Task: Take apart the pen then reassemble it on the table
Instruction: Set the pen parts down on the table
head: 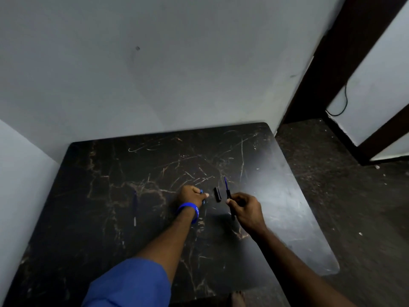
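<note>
The pen is in pieces over the middle of the dark marble-patterned table [110,173], nearer its right edge than its left. The right hand [245,210] pinches the black pen barrel [230,202] between thumb and fingers, with the thin blue refill [226,183] poking out of its far end toward the wall. The left hand [190,196] is closed around a small blue part [201,192], which is too hidden in the fingers for me to say whether it is a tip piece or an end plug. Between the two hands, lying flat on the table and touching neither, is the black cap [217,194]. Well to the left, by itself, lies what looks like a second blue pen [134,207]. I would judge the pen to be at or near its most dismantled, so the step in hand is either drawing the refill clear or seating it back. To do that well, hold the barrel steady, keep the refill in line with the bore so that the thin tube does not bend, and set each loose piece down close to the cap, away from the right edge. The blue wristband [190,210] on the left wrist carries white lettering, but it is too small and curved away to read; I can see no brand on the pen parts.
</note>
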